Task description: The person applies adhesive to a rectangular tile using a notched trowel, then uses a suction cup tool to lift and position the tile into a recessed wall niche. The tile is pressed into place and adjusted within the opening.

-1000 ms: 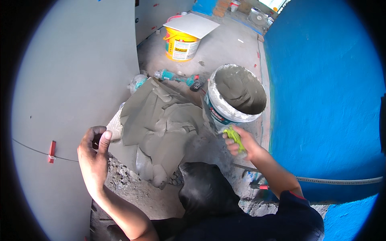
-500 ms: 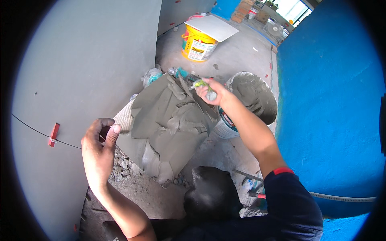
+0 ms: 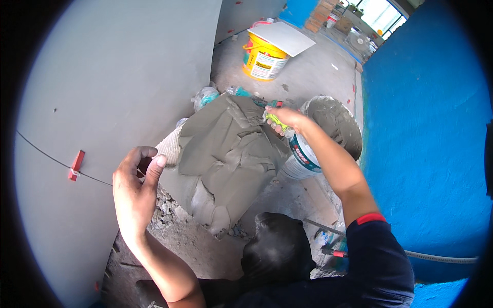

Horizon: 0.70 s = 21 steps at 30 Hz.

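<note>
My left hand (image 3: 138,190) is curled at the left edge of a tile (image 3: 174,179), gripping it. The tile's face carries thick, uneven grey mortar (image 3: 226,154), with a ridged white patch (image 3: 167,146) at its upper left. My right hand (image 3: 285,122) holds the yellow-green handle (image 3: 275,118) of a trowel at the mortar's upper right. The blade is hard to make out against the mortar. Beside it, a white bucket (image 3: 303,164) contains grey mortar, partly hidden behind my right forearm.
A teal power tool (image 3: 239,91) lies behind the tile. Farther back stands a yellow bucket (image 3: 264,64) under a pale board (image 3: 285,33). A large grey panel (image 3: 102,92) with a red clip (image 3: 76,164) rises on the left, a blue wall (image 3: 426,128) on the right.
My right hand with the trowel has moved from in front of the bucket up and leftward to the mortar on the tile. My left hand keeps its grip; the whole view has shifted rightward.
</note>
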### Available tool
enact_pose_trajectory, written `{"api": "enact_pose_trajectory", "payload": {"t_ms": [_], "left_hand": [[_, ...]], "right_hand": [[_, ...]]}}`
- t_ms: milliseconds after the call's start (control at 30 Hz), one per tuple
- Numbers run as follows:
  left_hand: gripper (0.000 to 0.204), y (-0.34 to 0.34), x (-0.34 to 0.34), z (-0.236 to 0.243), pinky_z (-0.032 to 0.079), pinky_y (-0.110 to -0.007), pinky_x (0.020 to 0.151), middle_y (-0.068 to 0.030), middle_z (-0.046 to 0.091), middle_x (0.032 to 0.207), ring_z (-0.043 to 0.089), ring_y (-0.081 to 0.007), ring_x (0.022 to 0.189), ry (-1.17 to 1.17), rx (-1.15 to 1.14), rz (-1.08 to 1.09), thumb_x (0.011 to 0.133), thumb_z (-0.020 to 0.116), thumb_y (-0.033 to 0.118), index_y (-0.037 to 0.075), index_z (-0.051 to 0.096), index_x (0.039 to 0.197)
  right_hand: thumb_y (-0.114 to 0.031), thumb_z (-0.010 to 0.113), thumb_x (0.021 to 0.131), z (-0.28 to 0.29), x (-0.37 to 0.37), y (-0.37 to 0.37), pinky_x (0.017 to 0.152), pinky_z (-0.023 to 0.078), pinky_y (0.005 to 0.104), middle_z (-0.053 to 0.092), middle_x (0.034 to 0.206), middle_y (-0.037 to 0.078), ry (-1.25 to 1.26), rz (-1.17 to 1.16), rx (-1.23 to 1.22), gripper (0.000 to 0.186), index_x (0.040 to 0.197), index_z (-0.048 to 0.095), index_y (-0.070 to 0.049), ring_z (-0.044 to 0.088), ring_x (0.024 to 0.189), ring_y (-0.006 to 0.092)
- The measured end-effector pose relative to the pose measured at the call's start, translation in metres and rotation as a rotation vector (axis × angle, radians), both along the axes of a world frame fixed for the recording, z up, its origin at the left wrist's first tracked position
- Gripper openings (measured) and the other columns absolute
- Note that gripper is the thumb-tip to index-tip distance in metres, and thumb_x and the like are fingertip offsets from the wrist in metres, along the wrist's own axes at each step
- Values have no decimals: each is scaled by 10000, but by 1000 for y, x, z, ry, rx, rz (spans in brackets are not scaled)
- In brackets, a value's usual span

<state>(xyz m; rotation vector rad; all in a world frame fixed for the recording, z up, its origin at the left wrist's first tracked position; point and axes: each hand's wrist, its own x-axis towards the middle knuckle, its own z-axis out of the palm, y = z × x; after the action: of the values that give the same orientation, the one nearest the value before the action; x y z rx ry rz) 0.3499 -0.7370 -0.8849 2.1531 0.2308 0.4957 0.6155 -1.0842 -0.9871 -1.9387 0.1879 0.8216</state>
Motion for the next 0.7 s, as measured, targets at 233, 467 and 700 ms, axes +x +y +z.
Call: {"api": "enact_pose_trajectory", "payload": {"t_ms": [233, 467, 700], "left_hand": [[276, -3, -9, 8, 440, -281, 606, -46, 599, 690, 500, -116, 628, -77, -47, 3, 924, 761, 239, -17, 675, 982], [297, 0, -6, 16, 414, -243, 667, -1, 585, 781, 491, -91, 730, 32, -80, 7, 971, 715, 276, -13, 663, 1014], [269, -14, 5, 9, 434, -262, 611, -32, 618, 697, 490, -91, 626, -55, -52, -25, 937, 746, 244, -15, 677, 960]], "right_hand": [[-493, 521, 1037, -10, 10, -3, 497, 524, 384, 577, 681, 62, -395, 155, -651, 521, 899, 577, 5, 582, 512, 197], [-393, 583, 1040, 2, -135, -49, 440, 428, 268, 555, 698, -1, -482, -132, 250, 330, 1062, 598, -65, 509, 489, 96], [-364, 681, 984, -115, -233, -87, 489, 455, 293, 613, 663, 31, -367, -134, 178, 305, 934, 616, -70, 571, 524, 124]]}}
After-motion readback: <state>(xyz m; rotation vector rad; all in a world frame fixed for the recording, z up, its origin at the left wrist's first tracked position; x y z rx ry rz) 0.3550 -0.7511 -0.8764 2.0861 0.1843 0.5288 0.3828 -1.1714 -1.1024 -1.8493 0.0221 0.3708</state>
